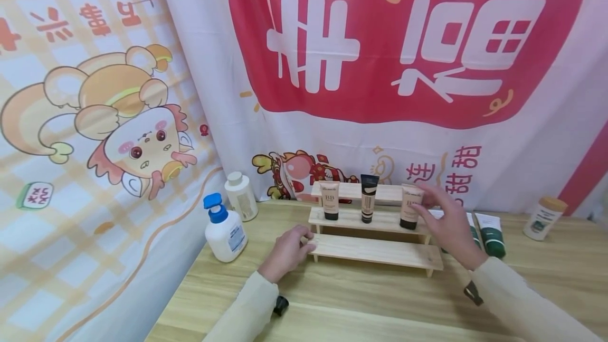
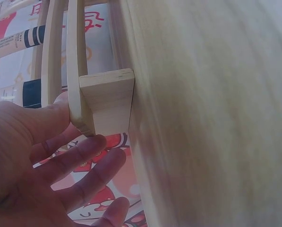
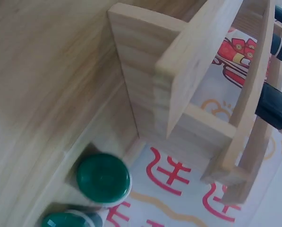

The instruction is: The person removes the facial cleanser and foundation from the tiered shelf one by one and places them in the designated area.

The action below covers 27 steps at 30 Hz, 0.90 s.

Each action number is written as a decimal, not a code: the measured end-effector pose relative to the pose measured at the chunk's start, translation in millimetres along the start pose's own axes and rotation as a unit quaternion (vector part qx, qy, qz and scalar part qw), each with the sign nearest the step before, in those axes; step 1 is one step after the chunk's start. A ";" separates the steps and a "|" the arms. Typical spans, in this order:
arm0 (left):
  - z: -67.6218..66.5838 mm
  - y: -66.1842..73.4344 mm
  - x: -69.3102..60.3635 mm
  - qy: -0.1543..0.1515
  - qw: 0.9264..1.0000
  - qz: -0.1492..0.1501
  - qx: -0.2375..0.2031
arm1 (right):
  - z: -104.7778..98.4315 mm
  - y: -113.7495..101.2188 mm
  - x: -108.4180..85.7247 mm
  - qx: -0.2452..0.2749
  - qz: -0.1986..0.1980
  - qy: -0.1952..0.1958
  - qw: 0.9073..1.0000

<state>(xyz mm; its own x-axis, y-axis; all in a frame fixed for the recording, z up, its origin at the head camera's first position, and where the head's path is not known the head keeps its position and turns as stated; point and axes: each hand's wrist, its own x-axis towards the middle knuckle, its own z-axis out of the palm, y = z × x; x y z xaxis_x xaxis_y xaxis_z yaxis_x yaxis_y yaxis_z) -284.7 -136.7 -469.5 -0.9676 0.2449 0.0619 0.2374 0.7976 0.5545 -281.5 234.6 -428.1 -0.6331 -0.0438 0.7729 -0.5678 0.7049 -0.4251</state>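
Observation:
A three-tier wooden rack (image 1: 375, 251) stands on the table. My left hand (image 1: 290, 249) holds the left end of its lowest shelf; in the left wrist view the hand (image 2: 51, 165) has thumb and index finger at the plank's end (image 2: 81, 111), other fingers spread. On the middle shelf, a pink tube (image 1: 330, 199) and a slim black-and-beige tube (image 1: 368, 203) stand on dark caps. My right hand (image 1: 448, 226) pinches another pink tube (image 1: 409, 209) at that shelf's right end. The right wrist view shows its black cap (image 3: 273, 106) at the shelf; the hand is out of that view.
A blue-topped pump bottle (image 1: 227, 234) and a white bottle (image 1: 240, 197) stand left of the rack. Green-and-white tubes (image 1: 492, 234) are at its right, partly behind my right hand, with a tan-capped bottle (image 1: 543, 219) farther right. Printed cloth (image 1: 370, 141) hangs behind.

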 end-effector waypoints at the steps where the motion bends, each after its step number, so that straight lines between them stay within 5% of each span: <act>1: 0.2 -0.2 0.4 0.001 1.000 0.000 -0.001 | -3.8 -1.2 -1.1 -0.001 -0.003 0.005 1.000; 9: 1.4 -1.5 3.2 0.000 1.000 -0.013 -0.004 | -50.4 3.1 -21.1 -0.018 -0.009 0.012 1.000; 14: 1.7 -1.8 3.3 0.001 1.000 -0.011 0.002 | -81.7 14.0 -40.5 -0.054 0.063 -0.066 0.994; 17: 1.7 -2.0 3.1 0.001 1.000 -0.005 0.003 | -91.9 22.7 -55.2 -0.080 0.115 -0.144 0.980; 22: 1.0 -3.0 3.2 0.004 1.000 -0.004 0.004 | -87.6 32.2 -72.5 -0.070 0.186 -0.281 0.939; 27: 1.8 -1.4 2.2 0.002 1.000 -0.009 0.002 | -72.2 40.8 -74.9 -0.049 0.246 -0.359 0.899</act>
<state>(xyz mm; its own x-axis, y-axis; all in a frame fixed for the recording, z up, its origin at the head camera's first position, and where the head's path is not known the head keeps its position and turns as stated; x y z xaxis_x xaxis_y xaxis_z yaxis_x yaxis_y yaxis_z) -287.1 -136.2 -471.6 -0.9722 0.2275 0.0558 0.2198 0.8037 0.5529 -219.3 317.7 -469.3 -0.9914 -0.1298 -0.0156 -0.0986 0.8208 -0.5626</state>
